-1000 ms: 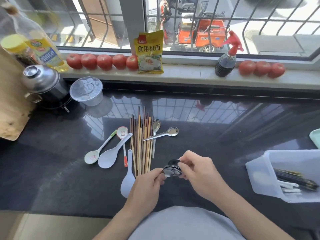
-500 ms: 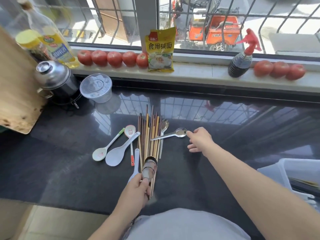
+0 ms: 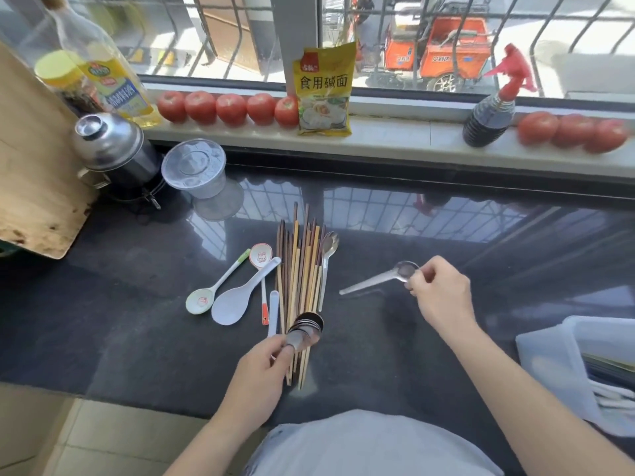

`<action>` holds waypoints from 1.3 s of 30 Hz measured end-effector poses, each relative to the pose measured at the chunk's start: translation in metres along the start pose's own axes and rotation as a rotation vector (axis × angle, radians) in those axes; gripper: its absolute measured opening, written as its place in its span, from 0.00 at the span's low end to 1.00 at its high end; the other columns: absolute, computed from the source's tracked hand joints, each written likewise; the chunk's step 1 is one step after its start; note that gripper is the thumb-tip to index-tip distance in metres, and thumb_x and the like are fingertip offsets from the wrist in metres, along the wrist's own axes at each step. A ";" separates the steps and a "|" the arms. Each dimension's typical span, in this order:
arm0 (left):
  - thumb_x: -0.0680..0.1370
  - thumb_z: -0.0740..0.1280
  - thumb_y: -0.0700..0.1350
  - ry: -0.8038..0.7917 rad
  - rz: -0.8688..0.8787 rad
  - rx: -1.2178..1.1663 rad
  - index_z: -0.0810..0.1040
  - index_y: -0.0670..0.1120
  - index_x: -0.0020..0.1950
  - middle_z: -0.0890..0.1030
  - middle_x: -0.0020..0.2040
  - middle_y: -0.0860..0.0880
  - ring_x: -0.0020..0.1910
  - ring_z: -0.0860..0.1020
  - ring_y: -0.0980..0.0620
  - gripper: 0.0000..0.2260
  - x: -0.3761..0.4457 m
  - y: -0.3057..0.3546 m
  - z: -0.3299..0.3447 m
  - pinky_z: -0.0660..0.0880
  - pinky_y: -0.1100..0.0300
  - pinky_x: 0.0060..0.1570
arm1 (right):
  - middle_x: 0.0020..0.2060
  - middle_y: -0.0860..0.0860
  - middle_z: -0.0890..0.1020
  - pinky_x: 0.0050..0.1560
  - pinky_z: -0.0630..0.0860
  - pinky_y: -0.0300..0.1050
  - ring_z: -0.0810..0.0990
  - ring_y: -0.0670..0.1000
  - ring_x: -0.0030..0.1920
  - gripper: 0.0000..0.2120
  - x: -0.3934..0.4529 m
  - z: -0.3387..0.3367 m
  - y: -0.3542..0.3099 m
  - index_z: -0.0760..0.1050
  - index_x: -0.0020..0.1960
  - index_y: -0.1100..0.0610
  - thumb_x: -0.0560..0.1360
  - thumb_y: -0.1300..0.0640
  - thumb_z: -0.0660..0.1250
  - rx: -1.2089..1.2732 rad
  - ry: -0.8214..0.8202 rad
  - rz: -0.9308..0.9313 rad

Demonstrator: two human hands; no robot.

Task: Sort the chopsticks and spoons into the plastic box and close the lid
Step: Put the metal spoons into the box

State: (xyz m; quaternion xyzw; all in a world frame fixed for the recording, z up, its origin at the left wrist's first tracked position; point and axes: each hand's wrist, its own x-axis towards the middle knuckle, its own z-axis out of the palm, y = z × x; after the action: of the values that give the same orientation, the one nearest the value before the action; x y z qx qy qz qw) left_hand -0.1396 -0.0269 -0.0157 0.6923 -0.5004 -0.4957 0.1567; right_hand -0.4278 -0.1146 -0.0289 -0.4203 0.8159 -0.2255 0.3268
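Head view, two hands, left hand (image 3: 261, 369) gripping stacked spoons (image 3: 307, 329), right hand (image 3: 441, 297) pinching one steel spoon (image 3: 378, 278)

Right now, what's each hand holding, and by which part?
Left hand pinches a stack of metal spoons at the bowl end. Right hand pinches a single metal spoon by its bowl, handle pointing left.

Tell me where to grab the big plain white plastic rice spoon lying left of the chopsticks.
Probably by the handle of the big white plastic rice spoon, pinching from above near its far end beside the bundle of wooden chopsticks. The handle is slim and straight; the broad bowl lies flat on the dark counter, offering little edge.
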 end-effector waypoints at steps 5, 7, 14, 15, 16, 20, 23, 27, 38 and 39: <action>0.83 0.64 0.48 -0.022 0.224 0.235 0.80 0.56 0.53 0.80 0.48 0.60 0.49 0.77 0.58 0.06 0.009 0.021 0.025 0.74 0.59 0.52 | 0.31 0.49 0.81 0.38 0.74 0.49 0.78 0.53 0.35 0.10 -0.076 -0.017 0.011 0.71 0.37 0.53 0.76 0.60 0.68 0.053 -0.097 -0.143; 0.84 0.63 0.48 -0.057 0.273 0.264 0.78 0.60 0.55 0.78 0.51 0.62 0.52 0.76 0.60 0.07 0.010 0.031 0.033 0.73 0.61 0.55 | 0.31 0.51 0.81 0.38 0.73 0.49 0.77 0.55 0.35 0.10 -0.088 -0.016 0.016 0.71 0.38 0.54 0.76 0.61 0.69 0.100 -0.135 -0.158; 0.84 0.61 0.45 -0.127 0.357 0.322 0.70 0.60 0.32 0.69 0.38 0.52 0.39 0.71 0.54 0.20 0.011 0.038 0.036 0.66 0.60 0.39 | 0.34 0.51 0.83 0.44 0.80 0.61 0.84 0.59 0.40 0.10 -0.093 -0.025 0.016 0.71 0.38 0.49 0.77 0.59 0.66 0.155 -0.207 -0.212; 0.84 0.62 0.44 -0.136 0.363 0.288 0.71 0.62 0.32 0.68 0.38 0.52 0.38 0.70 0.55 0.22 0.011 0.038 0.034 0.65 0.61 0.39 | 0.34 0.51 0.84 0.45 0.80 0.61 0.85 0.57 0.40 0.10 -0.094 -0.025 0.014 0.71 0.38 0.50 0.77 0.59 0.65 0.168 -0.224 -0.204; 0.84 0.62 0.44 -0.149 0.363 0.253 0.72 0.64 0.32 0.68 0.38 0.52 0.38 0.70 0.55 0.23 0.010 0.039 0.033 0.65 0.62 0.40 | 0.34 0.52 0.84 0.46 0.80 0.61 0.86 0.53 0.39 0.10 -0.096 -0.025 0.012 0.72 0.38 0.52 0.77 0.60 0.65 0.187 -0.238 -0.191; 0.84 0.63 0.44 -0.221 0.297 0.086 0.81 0.57 0.41 0.72 0.44 0.51 0.41 0.78 0.52 0.15 0.005 0.040 0.031 0.78 0.59 0.45 | 0.34 0.53 0.85 0.46 0.81 0.57 0.84 0.48 0.35 0.08 -0.112 -0.015 0.000 0.73 0.40 0.59 0.78 0.62 0.64 0.231 -0.302 -0.171; 0.84 0.62 0.44 -0.280 0.267 0.091 0.80 0.50 0.44 0.75 0.46 0.50 0.40 0.82 0.52 0.12 0.001 0.038 0.032 0.81 0.59 0.40 | 0.29 0.51 0.78 0.36 0.74 0.53 0.74 0.53 0.32 0.11 -0.112 -0.011 -0.003 0.69 0.38 0.55 0.78 0.57 0.65 -0.012 -0.195 -0.309; 0.84 0.60 0.47 -0.248 0.272 0.294 0.74 0.51 0.40 0.80 0.38 0.53 0.39 0.80 0.58 0.12 -0.002 0.030 0.037 0.78 0.50 0.47 | 0.29 0.50 0.75 0.36 0.70 0.52 0.70 0.55 0.32 0.11 -0.102 -0.015 -0.008 0.67 0.39 0.56 0.79 0.56 0.64 -0.142 -0.137 -0.430; 0.85 0.59 0.41 -0.350 0.088 -0.066 0.77 0.64 0.41 0.79 0.34 0.55 0.33 0.81 0.53 0.20 -0.004 0.009 0.040 0.75 0.59 0.40 | 0.43 0.53 0.86 0.53 0.83 0.55 0.87 0.50 0.44 0.09 -0.092 0.001 -0.008 0.77 0.43 0.59 0.81 0.58 0.64 0.183 -0.575 -0.088; 0.85 0.59 0.42 -0.355 0.076 -0.063 0.76 0.63 0.42 0.78 0.34 0.55 0.30 0.78 0.54 0.19 -0.004 0.006 0.041 0.71 0.61 0.35 | 0.43 0.53 0.86 0.54 0.83 0.53 0.87 0.50 0.45 0.09 -0.091 0.003 -0.009 0.77 0.45 0.60 0.81 0.58 0.64 0.182 -0.615 -0.068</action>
State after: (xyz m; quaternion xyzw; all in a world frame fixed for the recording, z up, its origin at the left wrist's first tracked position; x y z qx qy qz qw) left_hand -0.1770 -0.0148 -0.0281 0.5693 -0.5304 -0.6192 0.1061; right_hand -0.3809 -0.0438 0.0062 -0.4646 0.6409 -0.1709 0.5867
